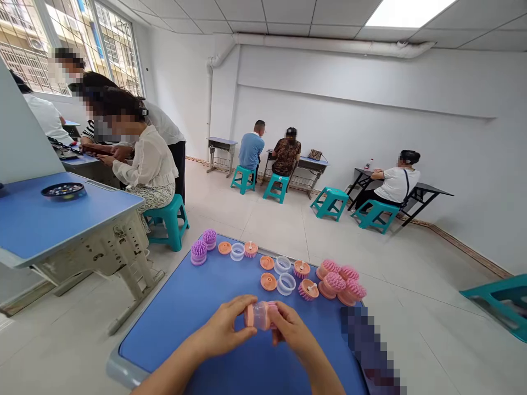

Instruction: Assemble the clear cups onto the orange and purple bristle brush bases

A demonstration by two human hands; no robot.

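Your fingers: both sets closed on one pink brush (260,316), held on its side above the near half of the blue table (177,323). Left hand (224,329) grips the orange end, thumb on the near side, fingers on the far side, a wide gap between them filled by the piece. Right hand (290,326) pinches the bristled end more narrowly, its other fingers curled in; their tips are partly hidden. Clear middle section shows between your two hands.

Wrists: hands angle inward to meet; left forearm slants up from lower left, right forearm from lower right.

Beyond your fingertips: three orange discs (268,282), three clear rings (286,284) and three bristle heads (308,289) with white stems, laid in rows. Clustered pink brushes (332,284) stand to the right; two purple brushes (198,252) stand at the far left corner.
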